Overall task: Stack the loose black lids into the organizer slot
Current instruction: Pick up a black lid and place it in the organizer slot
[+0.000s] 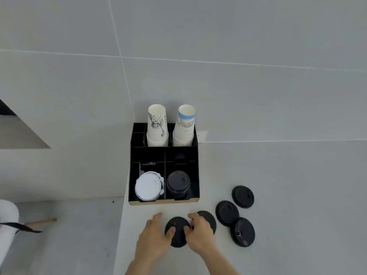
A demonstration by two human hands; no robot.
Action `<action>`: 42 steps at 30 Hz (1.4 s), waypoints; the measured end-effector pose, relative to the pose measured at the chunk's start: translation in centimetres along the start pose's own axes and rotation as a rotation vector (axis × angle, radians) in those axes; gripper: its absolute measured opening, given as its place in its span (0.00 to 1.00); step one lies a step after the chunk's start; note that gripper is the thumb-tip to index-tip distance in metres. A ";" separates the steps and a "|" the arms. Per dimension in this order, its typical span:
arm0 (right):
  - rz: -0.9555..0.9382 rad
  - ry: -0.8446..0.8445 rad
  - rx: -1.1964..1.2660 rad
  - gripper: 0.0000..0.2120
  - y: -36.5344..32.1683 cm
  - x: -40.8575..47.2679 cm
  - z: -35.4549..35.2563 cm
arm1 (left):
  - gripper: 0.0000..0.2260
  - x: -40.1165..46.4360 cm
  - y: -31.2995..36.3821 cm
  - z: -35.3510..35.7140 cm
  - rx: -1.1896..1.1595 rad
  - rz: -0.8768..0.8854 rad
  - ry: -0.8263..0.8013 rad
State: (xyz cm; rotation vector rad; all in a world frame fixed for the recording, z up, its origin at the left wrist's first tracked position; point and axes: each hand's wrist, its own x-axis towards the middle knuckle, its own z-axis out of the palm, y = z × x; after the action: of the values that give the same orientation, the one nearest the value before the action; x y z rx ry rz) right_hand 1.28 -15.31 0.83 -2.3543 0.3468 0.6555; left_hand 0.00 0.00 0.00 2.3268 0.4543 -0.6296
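Note:
A black organizer stands on the counter. Its front right slot holds a stack of black lids; its front left slot holds white lids. Just in front of it, my left hand and my right hand both grip one loose black lid, thumbs on top. A second lid lies partly under my right hand. Three more loose lids lie to the right: one far, one middle, one near.
Two stacks of upside-down paper cups fill the organizer's back slots. The counter's left edge drops to the floor just left of my left hand. A tiled wall rises behind. A person's white-clad leg shows at the far left.

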 end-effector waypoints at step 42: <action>-0.241 0.280 0.089 0.19 -5.1 8.3 -4.8 | 0.25 7.8 7.4 -4.3 -0.108 0.214 0.265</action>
State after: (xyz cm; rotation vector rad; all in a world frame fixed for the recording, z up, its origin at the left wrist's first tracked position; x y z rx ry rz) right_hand 12.07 -15.22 2.18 -2.3547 0.2038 0.1932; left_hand 11.26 -1.16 2.42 2.3231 0.3412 -0.1905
